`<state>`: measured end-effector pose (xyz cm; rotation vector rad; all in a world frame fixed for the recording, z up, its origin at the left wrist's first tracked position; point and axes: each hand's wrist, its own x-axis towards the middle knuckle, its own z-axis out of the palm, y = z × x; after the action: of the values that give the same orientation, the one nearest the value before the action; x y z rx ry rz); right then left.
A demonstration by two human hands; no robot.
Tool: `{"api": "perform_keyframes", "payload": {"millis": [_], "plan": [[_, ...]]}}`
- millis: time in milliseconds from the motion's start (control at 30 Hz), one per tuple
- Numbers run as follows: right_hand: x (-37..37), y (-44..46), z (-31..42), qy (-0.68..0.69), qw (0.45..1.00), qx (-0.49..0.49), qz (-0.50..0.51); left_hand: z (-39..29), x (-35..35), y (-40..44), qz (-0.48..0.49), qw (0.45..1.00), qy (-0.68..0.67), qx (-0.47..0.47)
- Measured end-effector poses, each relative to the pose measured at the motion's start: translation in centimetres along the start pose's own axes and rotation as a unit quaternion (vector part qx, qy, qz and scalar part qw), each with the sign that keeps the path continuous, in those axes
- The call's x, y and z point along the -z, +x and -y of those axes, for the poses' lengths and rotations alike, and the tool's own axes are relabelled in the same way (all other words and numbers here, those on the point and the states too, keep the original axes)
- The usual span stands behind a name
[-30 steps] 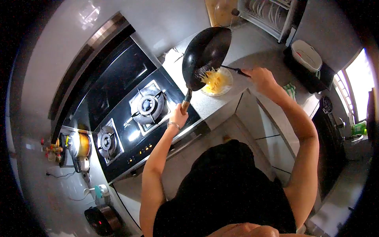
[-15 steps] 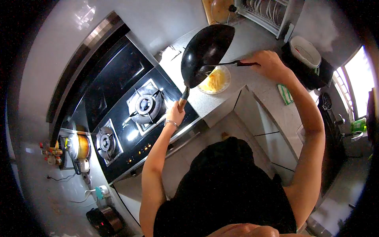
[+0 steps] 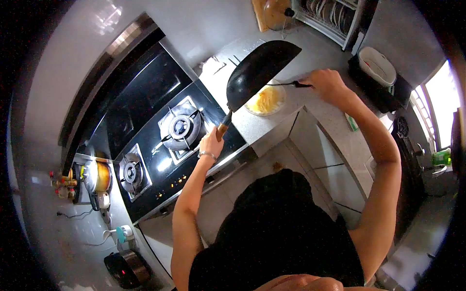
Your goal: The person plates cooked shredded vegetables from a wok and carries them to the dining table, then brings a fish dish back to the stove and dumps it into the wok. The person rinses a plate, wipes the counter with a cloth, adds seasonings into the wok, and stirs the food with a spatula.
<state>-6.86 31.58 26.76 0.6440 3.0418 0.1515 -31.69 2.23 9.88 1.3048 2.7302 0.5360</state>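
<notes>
My left hand (image 3: pixel 212 144) is closed around the wooden handle of a black wok (image 3: pixel 257 70). The wok is lifted off the stove and tipped steeply on its side, its dark underside facing me. Below its rim, a white plate (image 3: pixel 283 92) on the counter carries shredded yellow food (image 3: pixel 266 102). In my right hand (image 3: pixel 330 85) is the dark handle of a spatula (image 3: pixel 300 84), whose thin shaft reaches toward the wok's open side. The wok hides the spatula's head, and it partly covers the plate.
To the left lies a black gas stove with a near burner (image 3: pixel 180 127) and a farther one (image 3: pixel 131 173). A pot (image 3: pixel 102 177) stands beyond it. At the back are a dish rack (image 3: pixel 320 26) and a glass lid (image 3: pixel 277 14); a white basket (image 3: pixel 377 67) sits right.
The wok has tipped further, so its inside no longer shows, and it has shifted slightly right. My right hand has moved a little right and down with the spatula.
</notes>
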Motion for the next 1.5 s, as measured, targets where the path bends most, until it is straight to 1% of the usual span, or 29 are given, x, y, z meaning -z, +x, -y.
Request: {"api": "perform_keyframes", "payload": {"millis": [67,167,267,367,467,567,667,733,767,800,867,900,933,1000,1033,1067,1133,1200,1233,1300,1333,1367,1433,1467,1500], "plan": [[0.0,-1.4,-1.2,-0.005,0.998,0.053,-0.035,0.6,0.2,-0.3,-0.012,1.000,-0.006,0.004],[0.0,-2.3,-1.7,0.007,0.997,0.049,-0.055,0.8,0.9,-0.7,-0.016,1.000,-0.011,0.019],[0.4,-2.3,-0.2,-0.042,0.999,0.007,0.013,1.5,0.9,-1.0,-0.019,0.999,-0.029,0.023],[-1.5,-0.9,0.0,-0.038,0.999,-0.005,0.039,1.9,0.8,-1.4,-0.028,0.998,-0.052,0.025],[-0.4,-2.5,-0.2,-0.043,0.996,0.052,-0.053,2.0,1.4,-2.0,-0.038,0.996,-0.075,0.024],[1.5,-3.8,1.2,-0.066,0.997,0.023,0.040,1.9,1.9,-2.6,-0.042,0.993,-0.107,0.028],[-0.2,-3.6,2.6,-0.092,0.993,0.037,0.067,1.5,2.4,-3.0,-0.021,0.988,-0.145,0.049],[-1.8,-3.4,2.4,-0.078,0.996,0.024,0.027,2.2,1.6,-3.0,0.004,0.980,-0.184,0.080],[-2.1,-3.4,1.8,-0.072,0.997,0.018,0.005,2.5,1.3,-3.1,0.006,0.979,-0.187,0.081],[-1.9,-3.8,0.7,-0.021,0.998,0.031,-0.045,2.7,0.8,-3.3,-0.010,0.977,-0.204,0.059],[-1.0,-5.4,-1.9,0.082,0.985,0.063,-0.137,3.2,0.3,-3.5,0.006,0.972,-0.227,0.062],[0.4,-6.2,-2.7,0.170,0.977,0.061,-0.113,3.4,-0.1,-3.6,0.019,0.969,-0.239,0.067],[1.8,-6.9,-3.0,0.256,0.961,0.057,-0.085,1.4,2.2,-4.2,0.059,0.948,-0.292,0.108],[2.4,-7.7,-2.5,0.366,0.930,-0.018,-0.024,1.8,1.4,-4.6,0.089,0.906,-0.399,0.109],[2.4,-7.8,-2.0,0.419,0.906,-0.051,0.008,1.3,2.0,-4.8,0.114,0.904,-0.397,0.104],[1.9,-7.6,-1.1,0.486,0.870,-0.084,0.027,0.5,2.7,-5.5,0.125,0.880,-0.439,0.130],[-0.2,-6.7,1.2,0.606,0.778,-0.149,0.076,0.3,3.6,-6.7,0.188,0.820,-0.511,0.178],[-2.7,-5.4,3.7,0.737,0.647,-0.125,0.150,0.8,4.6,-8.5,0.194,0.770,-0.571,0.209],[-3.5,-4.6,5.1,0.792,0.571,-0.118,0.184,1.2,5.4,-9.6,0.204,0.739,-0.610,0.203],[-4.1,-3.1,9.8,0.836,0.489,-0.115,0.221,2.6,5.8,-11.6,0.182,0.677,-0.678,0.223],[-4.6,-2.1,12.4,0.841,0.474,-0.118,0.233,3.3,5.9,-12.5,0.172,0.644,-0.709,0.230],[-5.2,-0.8,15.0,0.846,0.458,-0.122,0.244,4.5,5.5,-13.2,0.160,0.632,-0.719,0.241],[-6.6,1.7,19.7,0.856,0.424,-0.056,0.292,6.9,5.3,-14.3,0.149,0.596,-0.751,0.243],[-7.2,3.0,21.8,0.851,0.424,-0.035,0.308,7.7,5.4,-14.7,0.142,0.578,-0.766,0.243],[-5.7,3.3,24.2,0.856,0.409,-0.049,0.312,8.2,5.7,-14.9,0.130,0.575,-0.766,0.255]]}}
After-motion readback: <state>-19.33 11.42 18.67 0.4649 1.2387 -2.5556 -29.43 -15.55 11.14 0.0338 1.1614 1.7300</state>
